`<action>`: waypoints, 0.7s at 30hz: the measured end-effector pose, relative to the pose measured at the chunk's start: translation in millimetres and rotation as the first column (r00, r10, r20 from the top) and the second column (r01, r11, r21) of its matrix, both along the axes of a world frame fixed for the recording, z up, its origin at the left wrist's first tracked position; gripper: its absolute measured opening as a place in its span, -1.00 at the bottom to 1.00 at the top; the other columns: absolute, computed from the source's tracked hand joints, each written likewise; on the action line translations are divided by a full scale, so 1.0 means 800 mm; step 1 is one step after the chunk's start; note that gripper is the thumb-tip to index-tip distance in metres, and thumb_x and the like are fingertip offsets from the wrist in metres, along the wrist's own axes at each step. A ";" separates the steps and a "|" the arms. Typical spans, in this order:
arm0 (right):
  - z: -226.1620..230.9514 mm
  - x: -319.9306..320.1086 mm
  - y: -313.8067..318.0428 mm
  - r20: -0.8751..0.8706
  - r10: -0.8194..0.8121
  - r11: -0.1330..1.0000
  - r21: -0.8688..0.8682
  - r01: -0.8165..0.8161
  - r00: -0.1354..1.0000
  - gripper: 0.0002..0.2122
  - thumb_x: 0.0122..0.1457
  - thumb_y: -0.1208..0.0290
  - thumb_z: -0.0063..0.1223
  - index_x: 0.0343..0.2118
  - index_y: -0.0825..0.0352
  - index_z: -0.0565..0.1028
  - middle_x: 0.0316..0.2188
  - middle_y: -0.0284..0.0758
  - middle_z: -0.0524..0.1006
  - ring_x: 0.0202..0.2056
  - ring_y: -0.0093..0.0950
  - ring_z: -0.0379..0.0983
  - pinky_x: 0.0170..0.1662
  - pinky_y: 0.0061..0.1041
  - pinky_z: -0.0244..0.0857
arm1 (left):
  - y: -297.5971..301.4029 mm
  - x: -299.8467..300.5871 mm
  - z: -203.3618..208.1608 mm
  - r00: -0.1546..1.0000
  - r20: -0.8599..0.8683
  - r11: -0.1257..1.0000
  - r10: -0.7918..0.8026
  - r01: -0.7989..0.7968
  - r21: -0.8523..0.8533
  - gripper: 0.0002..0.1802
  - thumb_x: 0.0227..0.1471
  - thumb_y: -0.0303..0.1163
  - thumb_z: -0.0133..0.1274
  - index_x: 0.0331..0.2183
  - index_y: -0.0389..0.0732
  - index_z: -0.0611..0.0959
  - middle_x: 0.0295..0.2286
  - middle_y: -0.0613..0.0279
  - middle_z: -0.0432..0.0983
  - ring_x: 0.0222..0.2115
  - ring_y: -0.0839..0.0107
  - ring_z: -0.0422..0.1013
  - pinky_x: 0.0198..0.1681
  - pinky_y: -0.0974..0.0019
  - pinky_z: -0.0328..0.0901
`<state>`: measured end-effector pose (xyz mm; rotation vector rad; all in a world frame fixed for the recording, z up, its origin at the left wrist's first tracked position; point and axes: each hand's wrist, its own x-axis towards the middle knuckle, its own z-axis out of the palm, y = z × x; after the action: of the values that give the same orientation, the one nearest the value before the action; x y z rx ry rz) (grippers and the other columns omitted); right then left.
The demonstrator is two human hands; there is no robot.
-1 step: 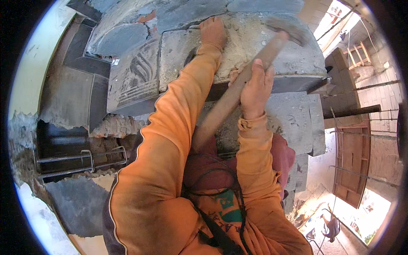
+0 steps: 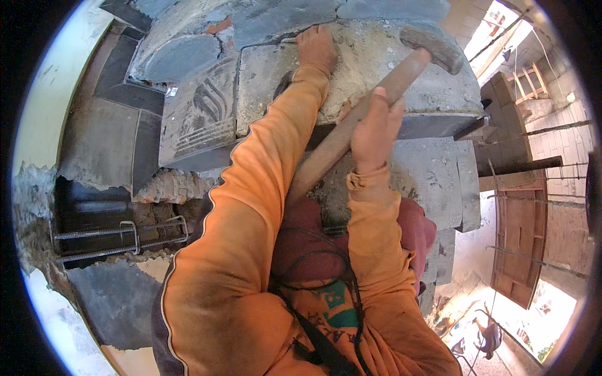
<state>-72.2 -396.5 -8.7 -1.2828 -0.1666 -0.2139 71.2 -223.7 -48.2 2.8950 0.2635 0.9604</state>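
My right hand (image 2: 376, 131) is closed around the wooden handle of a hammer (image 2: 335, 147), which slants from my lap up to the right. Its heavy, dusty head (image 2: 433, 49) hangs over the right part of a rough concrete step (image 2: 370, 69). My left hand (image 2: 316, 47) is closed in a fist at the back of this step, by the joint with the grey wall. A thin, pale rod-like tip pokes out left of the fist; the rest of it is hidden by my fingers.
Dark tiles with a curved smear of dirt (image 2: 210, 103) lie left of the step. Broken masonry with exposed steel bars (image 2: 125, 232) opens at the left. Lower steps (image 2: 433, 169) are under me. At the right, far below, are a wooden panel (image 2: 520, 238) and a person (image 2: 489, 335).
The hammer head has shifted slightly right and down and looks sharper. My right hand has moved a little to the left. The left fist stays at nearly the same spot.
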 end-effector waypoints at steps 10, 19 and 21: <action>0.041 -0.012 0.010 -0.182 0.167 0.981 0.132 -0.144 0.969 -0.73 0.23 0.25 -0.16 -0.26 0.42 0.28 -0.51 -0.21 0.41 -0.63 -0.41 0.40 -0.53 -0.39 0.30 | 0.012 -0.007 -0.012 0.999 0.047 0.999 0.010 -0.012 0.051 -0.72 -0.10 -0.29 0.01 -0.34 -0.27 0.55 -0.30 -0.06 0.48 -0.21 -0.01 0.39 -0.09 0.00 0.19; 0.026 -0.016 -0.003 -0.243 0.207 0.944 0.304 -0.128 0.948 -0.75 0.22 0.28 -0.18 -0.29 0.43 0.33 -0.63 -0.25 0.39 -0.69 -0.40 0.39 -0.62 -0.44 0.30 | 0.014 -0.011 -0.027 0.998 0.057 0.997 -0.009 0.004 0.081 -0.72 -0.10 -0.29 0.01 -0.34 -0.28 0.53 -0.33 -0.05 0.48 -0.25 -0.01 0.39 -0.14 0.01 0.21; 0.023 -0.008 0.014 -0.277 0.136 0.990 0.007 -0.139 0.951 -0.74 0.23 0.27 -0.18 -0.32 0.44 0.29 -0.54 -0.15 0.42 -0.57 -0.30 0.45 -0.50 -0.35 0.33 | 0.019 0.006 -0.008 0.999 0.052 0.994 -0.008 0.003 0.107 -0.72 -0.10 -0.29 0.01 -0.34 -0.28 0.53 -0.33 -0.05 0.48 -0.25 -0.02 0.39 -0.14 0.00 0.20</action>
<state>-78.9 -385.7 10.0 -1.2941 -0.0166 0.0877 75.6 -208.6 -54.3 2.9585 0.2069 1.0799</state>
